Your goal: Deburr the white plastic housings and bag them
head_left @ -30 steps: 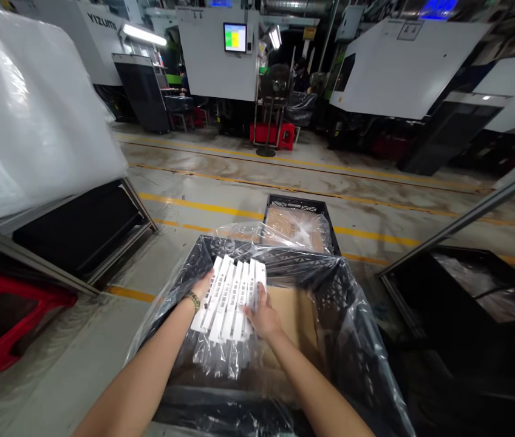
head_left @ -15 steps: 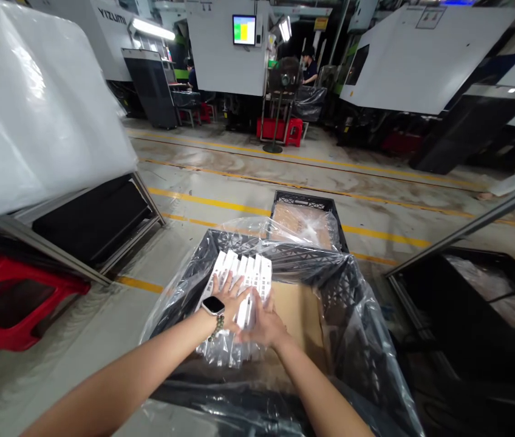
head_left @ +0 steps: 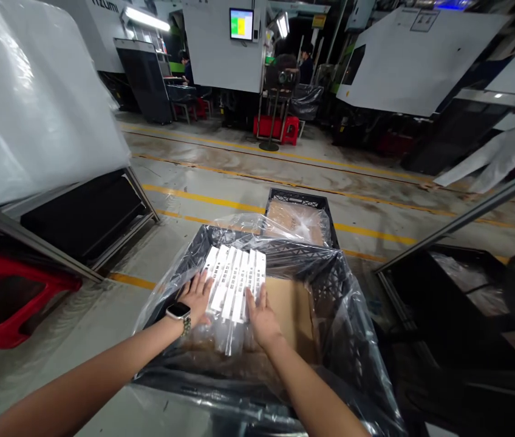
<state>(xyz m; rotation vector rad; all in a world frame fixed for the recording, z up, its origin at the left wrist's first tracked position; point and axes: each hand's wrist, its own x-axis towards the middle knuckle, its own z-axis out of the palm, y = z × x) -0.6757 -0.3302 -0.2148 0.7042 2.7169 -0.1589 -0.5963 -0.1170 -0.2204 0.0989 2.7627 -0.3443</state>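
Observation:
Several long white plastic parts [head_left: 234, 279] with small dark slots lie side by side in a row, their near ends in clear plastic sleeves. They rest at the left of a black crate [head_left: 344, 285] lined with clear film, over a cardboard sheet [head_left: 289, 312]. My left hand [head_left: 197, 296], with a watch on its wrist, lies against the row's left side, fingers stretched out. At the row's right edge my right hand [head_left: 262, 318] touches the parts with its fingers extended. Neither hand is wrapped round a part.
A second black crate [head_left: 328, 212] with film-covered cardboard stands just beyond. At left are a red stool [head_left: 52, 282] and a film-covered frame [head_left: 43, 109]. A metal rail [head_left: 458, 227] slants across the right. A person in white trousers [head_left: 498, 158] is at the far right, near machines.
My hands have moved apart, from on top of the white parts to the row's two sides, uncovering the parts. A person in white has come into view at right.

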